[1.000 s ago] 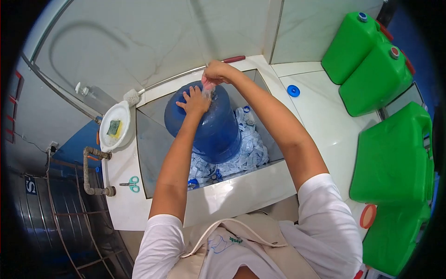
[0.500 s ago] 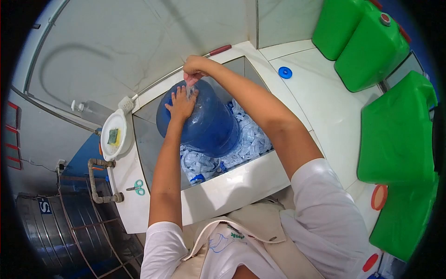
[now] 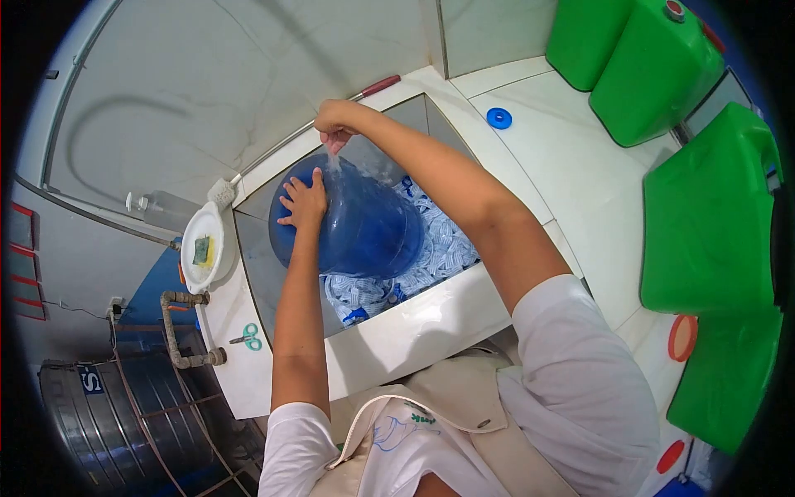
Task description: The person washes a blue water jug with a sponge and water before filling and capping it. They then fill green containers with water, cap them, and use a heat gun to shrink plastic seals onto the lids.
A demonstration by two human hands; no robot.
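Observation:
A large blue water jug [image 3: 373,224] lies tilted in the grey-walled sink [image 3: 261,248], over a heap of bluish-white strips with blue bits [image 3: 447,236]. My left hand [image 3: 305,200] rests on the jug's upper left end, fingers spread flat against it. Just above that end, my right hand [image 3: 335,124] is closed, thumb and fingers pinched together. A clear, shiny streak [image 3: 334,161] runs from these fingers down to the jug; I cannot tell whether it is plastic film or water.
A long-handled brush [image 3: 222,192] lies along the sink's back rim. Left of it are a white basin [image 3: 199,277] with a sponge [image 3: 202,250], a clear pump bottle [image 3: 161,207] and green-handled scissors [image 3: 252,337]. A blue cap [image 3: 499,118] and green jerrycans [image 3: 654,74] are on the right.
My left hand has slid left over the jug, away from my right hand. My right hand has risen slightly off the jug, and more of the clear streak shows below it.

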